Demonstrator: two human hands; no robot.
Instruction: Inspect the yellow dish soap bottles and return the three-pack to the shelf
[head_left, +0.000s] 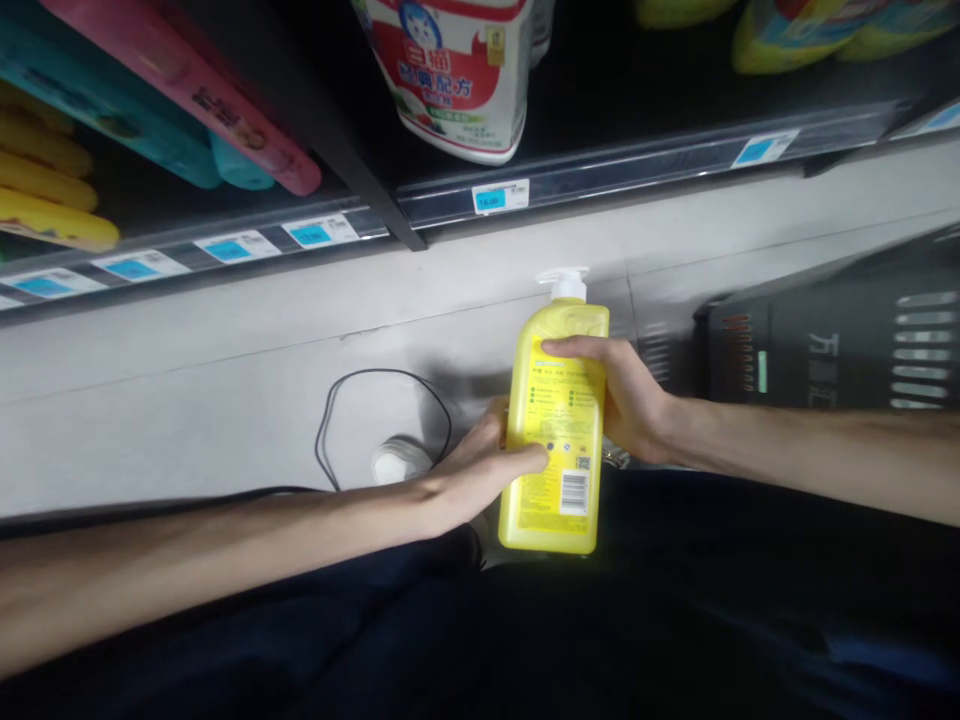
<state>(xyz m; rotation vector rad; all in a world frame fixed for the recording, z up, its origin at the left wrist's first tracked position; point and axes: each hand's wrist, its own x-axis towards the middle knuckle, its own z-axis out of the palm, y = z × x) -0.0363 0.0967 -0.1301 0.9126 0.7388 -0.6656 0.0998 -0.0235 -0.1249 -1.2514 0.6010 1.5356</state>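
A yellow pump bottle [551, 410] with a white pump head [568, 283] is held upright in front of me, its printed back label and barcode facing up to the camera. My left hand [491, 465] grips the lower left side, thumb lying across the label. On the upper right side my right hand [622, 395] is closed round the bottle, with its thumb over the top of the label. The other fingers of both hands are mostly hidden behind the bottle.
A dark shelf edge [630, 180] with price tags runs across the top. On it stand a white-and-red bottle [465, 80] and, at left, pink [202, 95] and teal bottles. A grey basket [840, 330] is at right. A black cable [375, 372] loops over the tiled floor [187, 400].
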